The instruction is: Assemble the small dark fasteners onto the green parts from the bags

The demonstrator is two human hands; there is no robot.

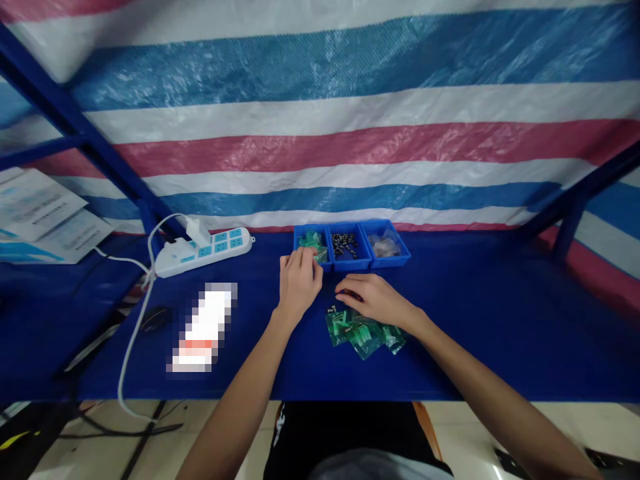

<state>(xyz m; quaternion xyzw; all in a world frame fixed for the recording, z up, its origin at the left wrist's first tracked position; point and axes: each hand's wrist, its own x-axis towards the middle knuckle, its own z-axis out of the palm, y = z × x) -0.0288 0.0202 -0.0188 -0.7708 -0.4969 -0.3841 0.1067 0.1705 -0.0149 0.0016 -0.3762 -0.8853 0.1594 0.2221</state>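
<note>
My left hand [301, 279] reaches over the front rim of the left blue bin, which holds small green plastic packets [313, 241]. Its fingers are bent and close together, and the fingertips are partly hidden. To the right, my right hand [371, 296] hovers at the far side of several green bags [365, 339] lying on the table. Thumb and fingers curl towards each other there, with a dark spot between them; what they hold, if anything, cannot be made out. Beside the right fingertips, a small dark screw-like piece [332, 309] lies at the edge of the bags.
The middle blue bin [347, 267] contains small dark metal pieces, the right bin [404, 257] clear bags. A white power strip [220, 247] with plugs and a cable [131, 353] lies left. Blue frame posts [107, 157] and a striped sheet [350, 153] enclose the blue table [480, 320].
</note>
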